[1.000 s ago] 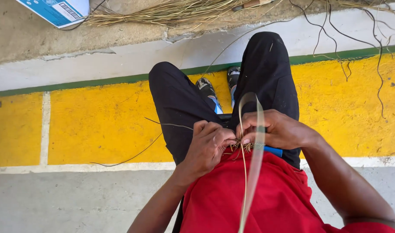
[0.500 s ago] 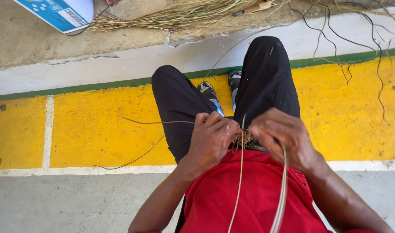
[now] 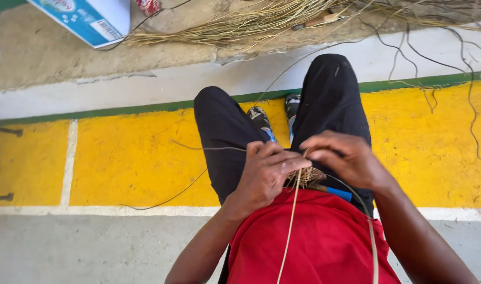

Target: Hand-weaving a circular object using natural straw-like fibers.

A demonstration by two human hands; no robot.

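Note:
I sit with black trousers [image 3: 224, 131] and a red shirt [image 3: 314, 242] in view below me. My left hand [image 3: 264, 173] grips a small woven bundle of dry straw [image 3: 306, 176] in my lap. My right hand [image 3: 345, 158] pinches a thin pale fibre strand [image 3: 289, 231] just above the bundle. The strand loops down over my shirt and off the bottom edge. A blue-handled object [image 3: 337, 193] pokes out beneath the bundle, mostly hidden by my right hand.
A pile of dry straw [image 3: 261, 21] lies on the ground ahead of my feet. A blue and white carton [image 3: 88, 18] sits at the top left. Yellow painted paving [image 3: 130, 163] with a green edge line runs under my legs. Thin dark twigs [image 3: 461, 68] trail at right.
My right hand has lifted off the bundle and shifted right, pulling the strand. The wide upright loop of fibre seen earlier has dropped down over my shirt.

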